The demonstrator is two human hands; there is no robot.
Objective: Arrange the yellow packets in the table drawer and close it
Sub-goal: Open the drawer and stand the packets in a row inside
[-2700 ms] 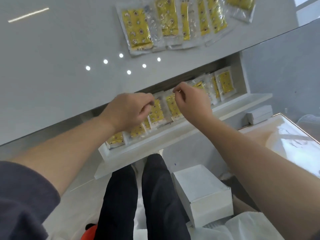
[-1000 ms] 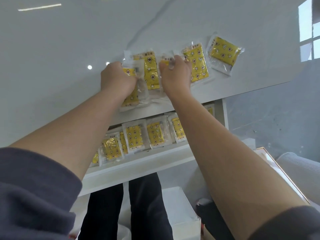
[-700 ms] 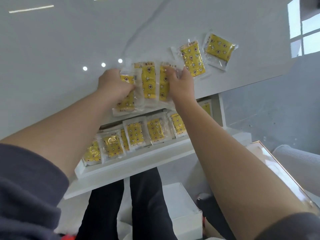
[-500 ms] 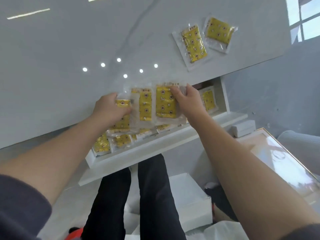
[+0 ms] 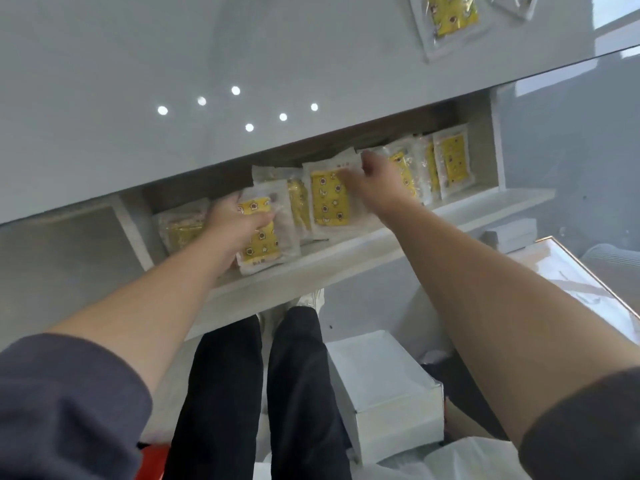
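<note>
Looking down past a grey sleeve (image 5: 62, 403) at the far left, you get the open drawer (image 5: 346, 252) sticking out from under the glossy grey table (image 5: 242, 46), and the yellow packets sit in a row inside it. The leftmost packet (image 5: 180, 226) lies at the drawer's left end, pretty blurry tbh. Just right of it the left hand (image 5: 235, 221) is grasping the near packet (image 5: 259, 245): thumb laid across the yellow face, the other fingers curled round its left edge, and that packet lies inside the drawer right by the front wall. Next over, a middle packet (image 5: 299, 202) peeks out, half covered by its neighbours. Then comes the tall packet (image 5: 329, 202), inside the drawer too and overlapping the middle one, with the right hand (image 5: 377, 176) at its top right corner. That hand is smeared by motion blur, so I honestly can't tell if the fingers are pinching the corner or just touching it. Further right, the right-end packets (image 5: 452, 164) overlap each other up against the drawer's right wall. Up on the table near its right edge lies a tabletop packet (image 5: 450, 15), cut off by the frame. Below the drawer: black trouser legs (image 5: 225, 393), a white box (image 5: 384, 386) beside them on the right, and a small white box (image 5: 509, 233) further right.
</note>
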